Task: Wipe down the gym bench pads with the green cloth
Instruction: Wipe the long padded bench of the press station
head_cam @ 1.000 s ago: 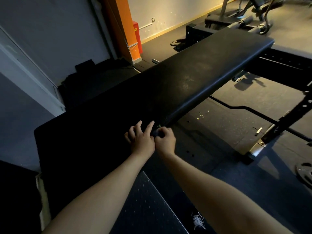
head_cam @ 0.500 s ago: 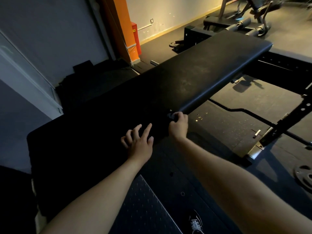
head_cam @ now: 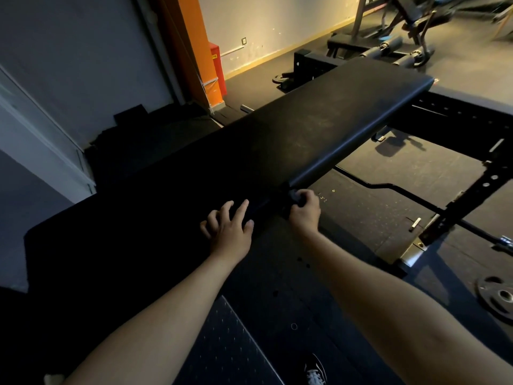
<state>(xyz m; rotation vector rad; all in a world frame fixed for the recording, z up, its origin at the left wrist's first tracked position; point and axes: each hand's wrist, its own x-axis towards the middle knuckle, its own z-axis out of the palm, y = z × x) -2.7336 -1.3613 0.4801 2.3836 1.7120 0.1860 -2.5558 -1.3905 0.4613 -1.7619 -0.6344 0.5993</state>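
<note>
A black gym bench runs from near left to far right: a long pad (head_cam: 319, 129) in dim light and a nearer pad (head_cam: 125, 232) in deep shadow. My left hand (head_cam: 227, 232) rests on the near pad's right edge, fingers spread. Just to its right, my right hand (head_cam: 304, 215) grips a small dark wad of cloth (head_cam: 294, 196) against the side edge of the bench, where the two pads meet. In this light I cannot tell the cloth's colour.
A black rack frame (head_cam: 472, 195) stands on the floor to the right, with a weight plate (head_cam: 497, 298) lying near it. An orange pillar (head_cam: 194, 51) stands at the back, other gym equipment (head_cam: 402, 37) at far right. My shoe (head_cam: 315, 370) shows at the bottom.
My right hand slid with the cloth to the right along the bench's side edge, away from my left hand. The left hand stayed on the near pad.
</note>
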